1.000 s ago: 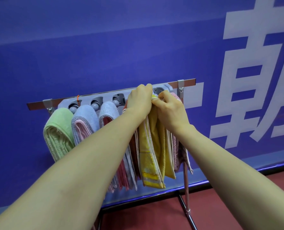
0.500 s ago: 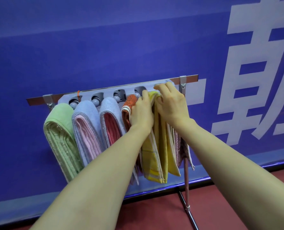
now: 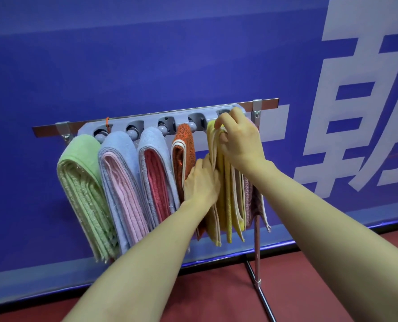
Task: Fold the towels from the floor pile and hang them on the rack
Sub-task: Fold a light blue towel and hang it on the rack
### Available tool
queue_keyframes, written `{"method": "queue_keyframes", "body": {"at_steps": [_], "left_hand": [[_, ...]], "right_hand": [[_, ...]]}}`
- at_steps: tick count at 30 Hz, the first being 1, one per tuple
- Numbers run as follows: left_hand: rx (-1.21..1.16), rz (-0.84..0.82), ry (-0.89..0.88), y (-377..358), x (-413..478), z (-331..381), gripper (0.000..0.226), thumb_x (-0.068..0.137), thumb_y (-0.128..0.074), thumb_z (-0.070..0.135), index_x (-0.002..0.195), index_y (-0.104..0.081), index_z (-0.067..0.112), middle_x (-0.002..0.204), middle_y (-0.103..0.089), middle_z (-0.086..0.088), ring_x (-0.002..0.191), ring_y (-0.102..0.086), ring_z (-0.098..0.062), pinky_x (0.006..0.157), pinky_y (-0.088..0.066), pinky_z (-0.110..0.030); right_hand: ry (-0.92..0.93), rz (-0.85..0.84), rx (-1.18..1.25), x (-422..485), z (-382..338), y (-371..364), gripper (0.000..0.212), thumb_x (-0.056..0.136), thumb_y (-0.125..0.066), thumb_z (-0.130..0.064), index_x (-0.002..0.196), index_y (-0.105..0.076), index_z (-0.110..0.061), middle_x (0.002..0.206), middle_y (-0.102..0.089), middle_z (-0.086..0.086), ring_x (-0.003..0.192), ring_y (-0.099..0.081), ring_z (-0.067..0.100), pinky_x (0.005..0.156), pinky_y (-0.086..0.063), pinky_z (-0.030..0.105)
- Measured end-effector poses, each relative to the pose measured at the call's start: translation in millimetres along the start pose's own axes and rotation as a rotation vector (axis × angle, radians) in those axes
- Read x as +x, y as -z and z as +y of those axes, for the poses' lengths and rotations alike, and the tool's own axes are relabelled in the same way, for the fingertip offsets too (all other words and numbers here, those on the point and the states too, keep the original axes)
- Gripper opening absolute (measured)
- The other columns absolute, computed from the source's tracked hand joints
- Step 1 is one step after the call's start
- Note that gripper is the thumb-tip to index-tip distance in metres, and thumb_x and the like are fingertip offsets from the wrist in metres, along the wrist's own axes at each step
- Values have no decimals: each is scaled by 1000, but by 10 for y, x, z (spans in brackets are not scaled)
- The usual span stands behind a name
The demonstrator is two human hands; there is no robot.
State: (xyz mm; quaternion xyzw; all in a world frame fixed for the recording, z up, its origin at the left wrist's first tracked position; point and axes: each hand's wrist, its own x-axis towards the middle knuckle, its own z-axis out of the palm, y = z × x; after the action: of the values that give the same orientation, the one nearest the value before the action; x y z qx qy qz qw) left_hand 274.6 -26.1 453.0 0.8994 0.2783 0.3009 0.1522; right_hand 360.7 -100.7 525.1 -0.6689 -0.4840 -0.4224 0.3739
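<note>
As we faced the rack (image 3: pixel 151 118) across mid-frame in the head view, our right hand (image 3: pixel 240 145) pinched the top fold of the yellow towel (image 3: pixel 227 194) right of centre, fingers curled together on the cloth just under the rail. Our left hand (image 3: pixel 201 180) gripped that towel's left edge lower down, thumb in front, fingers tucked behind, out of sight. Leftward hung the orange towel (image 3: pixel 185 145), two blue towels (image 3: pixel 121 163) and the green towel (image 3: pixel 81 177).
</note>
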Motion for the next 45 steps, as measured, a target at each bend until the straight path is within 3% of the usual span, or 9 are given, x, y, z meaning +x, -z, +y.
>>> {"method": "queue_keyframes", "body": {"at_steps": [7, 14, 20, 24, 28, 35, 40, 42, 45], "left_hand": [[74, -147, 12, 24, -3, 101, 34, 103, -36, 30, 128, -47, 11, 121, -55, -13, 109, -58, -39, 84, -47, -47], [-311, 192, -94, 73, -45, 154, 45, 97, -50, 40, 137, -45, 20, 127, -56, -7, 110, -60, -37, 82, -50, -46], [-327, 251, -20, 68, 40, 173, 33, 93, -55, 33, 122, -52, 17, 120, -63, -6, 103, -62, -36, 76, -47, -42], [-394, 191, 64, 37, -4, 132, 44, 87, -58, 42, 126, -51, 26, 124, -63, -2, 108, -62, -33, 85, -49, -43], [-307, 69, 41, -5, -79, 189, 71, 74, -48, 60, 135, -42, 24, 126, -63, -5, 115, -61, -32, 89, -50, -44], [-251, 19, 203, -430, -119, -83, 34, 90, -56, 43, 115, -56, 20, 97, -72, -10, 97, -68, -37, 80, -54, -39], [-284, -56, 334, -855, -298, -335, 40, 84, -56, 53, 104, -67, 19, 90, -74, -12, 91, -70, -36, 77, -58, -42], [-225, -131, 370, -1043, -382, -466, 43, 83, -58, 51, 102, -69, 14, 92, -74, -16, 93, -69, -39, 77, -58, -43], [-159, -248, 377, -1275, -524, -608, 45, 92, -56, 48, 100, -69, 5, 100, -71, -24, 99, -66, -44, 78, -55, -45]], "right_hand": [[-48, -1, -24, 1, -48, -15, 20, 76, -77, -1, 91, -65, -5, 93, -62, 13, 68, -56, 22, 53, -42, 23], [-102, -70, -5, 39, -107, 6, 17, 83, -64, -4, 100, -61, -6, 100, -58, 13, 72, -47, 21, 53, -28, 18], [-244, -62, 47, -67, -130, -51, 21, 92, -56, -11, 112, -58, -5, 104, -62, 13, 84, -59, 28, 64, -49, 36], [-350, -27, 156, -144, -118, -45, 17, 95, -56, -17, 110, -59, -8, 96, -65, 7, 80, -58, 20, 63, -44, 29], [-573, -92, 322, -197, -128, -74, 22, 92, -53, -38, 102, -56, -19, 85, -65, -1, 78, -63, 19, 72, -55, 41], [-800, -330, 359, -740, -121, -201, 44, 88, -41, -60, 72, -57, -21, 70, -66, 3, 76, -64, 29, 76, -52, 43], [-1072, -542, 517, -1441, -52, -447, 77, 90, -20, -75, 84, -70, -16, 82, -71, 4, 90, -64, 30, 85, -47, 39], [-1250, -548, 626, -1686, -52, -547, 78, 92, -23, -75, 75, -68, -14, 66, -68, 1, 78, -64, 26, 78, -49, 38], [-1375, -630, 692, -1957, -78, -661, 67, 89, -28, -78, 72, -61, -22, 75, -59, -3, 79, -55, 18, 80, -43, 34]]}}
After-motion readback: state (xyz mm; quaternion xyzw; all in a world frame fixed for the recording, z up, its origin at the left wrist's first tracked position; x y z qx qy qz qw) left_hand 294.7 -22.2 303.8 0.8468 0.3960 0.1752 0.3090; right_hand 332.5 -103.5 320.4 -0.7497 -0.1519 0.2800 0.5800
